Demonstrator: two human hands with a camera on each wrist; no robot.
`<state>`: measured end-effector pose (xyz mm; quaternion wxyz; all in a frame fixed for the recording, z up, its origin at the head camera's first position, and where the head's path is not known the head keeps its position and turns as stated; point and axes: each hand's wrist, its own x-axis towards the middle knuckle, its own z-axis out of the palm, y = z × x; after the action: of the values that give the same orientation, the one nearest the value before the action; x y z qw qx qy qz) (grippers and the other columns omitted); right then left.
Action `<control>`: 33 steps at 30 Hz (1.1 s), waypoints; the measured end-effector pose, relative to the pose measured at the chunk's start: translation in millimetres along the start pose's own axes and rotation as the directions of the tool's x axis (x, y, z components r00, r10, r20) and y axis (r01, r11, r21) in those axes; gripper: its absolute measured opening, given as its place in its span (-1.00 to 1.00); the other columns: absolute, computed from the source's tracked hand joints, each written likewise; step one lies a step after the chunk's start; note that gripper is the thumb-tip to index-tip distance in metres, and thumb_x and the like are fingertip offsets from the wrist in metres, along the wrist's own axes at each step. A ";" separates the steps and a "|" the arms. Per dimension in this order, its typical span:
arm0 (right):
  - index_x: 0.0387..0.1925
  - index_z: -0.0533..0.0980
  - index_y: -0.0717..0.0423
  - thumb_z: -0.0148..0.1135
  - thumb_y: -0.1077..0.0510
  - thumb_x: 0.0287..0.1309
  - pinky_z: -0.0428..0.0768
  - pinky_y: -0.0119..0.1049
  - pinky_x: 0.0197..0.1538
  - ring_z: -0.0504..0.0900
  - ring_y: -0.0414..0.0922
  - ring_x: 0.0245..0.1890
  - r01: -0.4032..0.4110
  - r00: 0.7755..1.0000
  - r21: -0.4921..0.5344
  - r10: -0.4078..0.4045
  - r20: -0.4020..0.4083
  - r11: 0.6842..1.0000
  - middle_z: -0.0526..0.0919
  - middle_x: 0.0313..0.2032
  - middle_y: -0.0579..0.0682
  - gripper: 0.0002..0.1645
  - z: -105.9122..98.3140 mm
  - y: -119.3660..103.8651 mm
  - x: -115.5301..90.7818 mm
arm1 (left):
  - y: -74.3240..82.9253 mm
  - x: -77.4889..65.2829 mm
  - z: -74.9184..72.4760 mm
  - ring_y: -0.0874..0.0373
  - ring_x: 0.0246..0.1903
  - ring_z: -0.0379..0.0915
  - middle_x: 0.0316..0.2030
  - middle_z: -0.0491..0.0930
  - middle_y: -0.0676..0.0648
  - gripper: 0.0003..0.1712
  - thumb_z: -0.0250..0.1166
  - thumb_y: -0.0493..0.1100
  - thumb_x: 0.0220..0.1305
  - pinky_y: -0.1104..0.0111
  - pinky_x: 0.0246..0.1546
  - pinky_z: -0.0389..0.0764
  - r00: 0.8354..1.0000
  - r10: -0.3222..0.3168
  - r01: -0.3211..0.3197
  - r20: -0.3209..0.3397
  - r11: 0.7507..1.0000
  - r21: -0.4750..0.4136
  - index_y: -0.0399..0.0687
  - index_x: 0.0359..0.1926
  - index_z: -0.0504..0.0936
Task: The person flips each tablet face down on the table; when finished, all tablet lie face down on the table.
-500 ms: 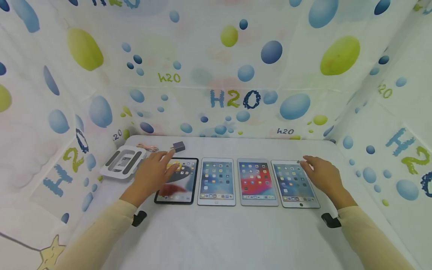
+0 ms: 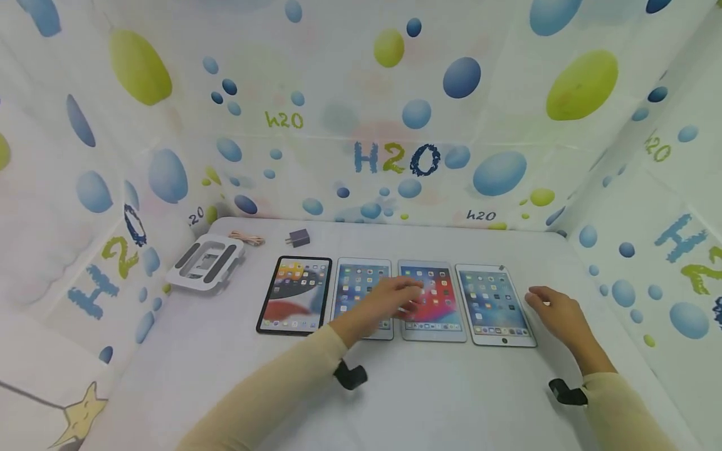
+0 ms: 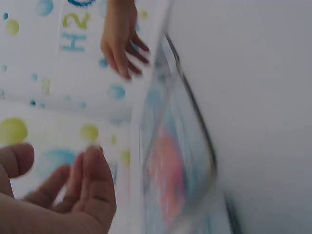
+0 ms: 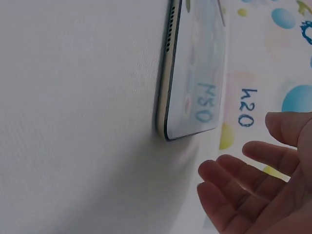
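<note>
Four tablets lie side by side with lit screens: a black-rimmed tablet [image 2: 298,294] at the left, a white tablet [image 2: 354,282] beside it, a tablet with a red and blue screen [image 2: 435,304], and another white tablet [image 2: 492,304] at the right. My left hand [image 2: 389,299] hangs over the second and third tablets, its fingers loosely bent and holding nothing, as the left wrist view also shows. Just right of the rightmost tablet, my right hand [image 2: 561,310] hovers with relaxed fingers. The right wrist view shows that hand [image 4: 258,180] apart from the tablet's edge [image 4: 170,97].
A white and grey stand [image 2: 207,263] sits at the left of the white table [image 2: 440,401]. Behind the tablets lie a coiled pinkish cable [image 2: 246,238] and a dark plug adapter [image 2: 298,237]. Patterned cloth walls [image 2: 338,94] enclose the back and sides.
My left hand has moved right, from over the black-rimmed tablet to the second and third tablets. My right hand has drawn slightly right, off the rightmost tablet's edge.
</note>
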<state>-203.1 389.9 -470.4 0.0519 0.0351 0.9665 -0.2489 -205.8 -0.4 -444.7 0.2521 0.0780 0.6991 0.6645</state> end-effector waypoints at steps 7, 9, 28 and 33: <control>0.46 0.18 0.37 -0.16 -0.24 0.55 0.60 0.27 0.07 0.52 0.40 0.17 -0.028 0.996 0.095 0.020 0.088 0.995 0.41 0.28 0.51 -0.16 4.5 6.4 -7.3 | 0.2 32.3 97.5 -0.13 0.16 0.52 0.16 0.55 -0.20 -0.35 0.26 0.02 0.42 0.06 0.26 0.52 0.996 -0.090 0.090 0.013 0.955 -0.284 -0.10 0.43 0.37; 0.46 0.17 0.37 -0.15 -0.24 0.55 0.64 0.21 0.05 0.53 0.40 0.17 -0.022 0.996 0.129 0.010 0.094 0.991 0.40 0.29 0.51 -0.16 5.0 6.3 -8.9 | -2.3 35.8 114.7 -0.14 0.23 0.45 0.25 0.50 -0.15 -0.31 0.29 0.06 0.38 0.02 0.32 0.46 0.992 -0.123 0.115 -0.012 0.952 -0.285 -0.04 0.44 0.37; 0.50 0.09 0.38 -0.17 -0.27 0.55 0.70 -0.02 0.05 0.50 0.36 0.25 -0.121 0.982 0.446 0.043 0.181 0.887 0.33 0.35 0.51 -0.10 8.0 12.1 -6.3 | -7.1 47.7 151.3 -0.15 0.37 0.31 0.39 0.37 -0.12 -0.27 0.35 0.00 0.29 -0.09 0.42 0.27 0.972 -0.186 0.155 -0.142 0.967 -0.204 0.01 0.44 0.37; 0.49 0.10 0.38 -0.17 -0.25 0.56 0.70 -0.02 0.04 0.50 0.36 0.25 -0.110 0.985 0.450 0.038 0.167 0.886 0.34 0.34 0.51 -0.13 9.0 14.4 -4.5 | -6.3 51.4 147.7 -0.17 0.38 0.29 0.38 0.39 -0.12 -0.29 0.34 -0.02 0.30 -0.15 0.40 0.28 0.966 -0.189 0.155 -0.178 0.970 -0.186 0.03 0.44 0.38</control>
<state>-196.6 398.0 -484.6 0.1257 0.0641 0.8718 -0.4692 -181.3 153.2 -462.0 0.2454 -0.0701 0.6650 0.7019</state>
